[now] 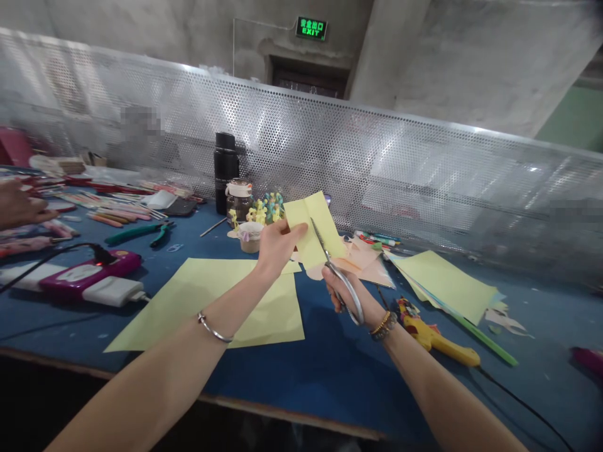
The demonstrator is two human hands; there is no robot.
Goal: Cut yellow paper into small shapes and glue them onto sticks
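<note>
My left hand [277, 246] pinches the left edge of a small yellow paper piece [325, 223], holding it up over the table. In my right hand [346, 292] is a pair of silver scissors [349, 290], its fingers wrapped round the handles. The scissor blades point up and lie against the middle of the paper piece. A large yellow sheet [235, 301] lies flat below my left wrist. Behind my right hand are pale pink paper pieces [370, 260].
A yellow glue gun [440, 344] and stacked yellow sheets [445, 282] lie right. A purple power strip [85, 273], green pliers [136, 232] and another person's hand [21, 204] are left. A black bottle [226, 169], a jar [239, 204] and a small cup [250, 238] stand behind.
</note>
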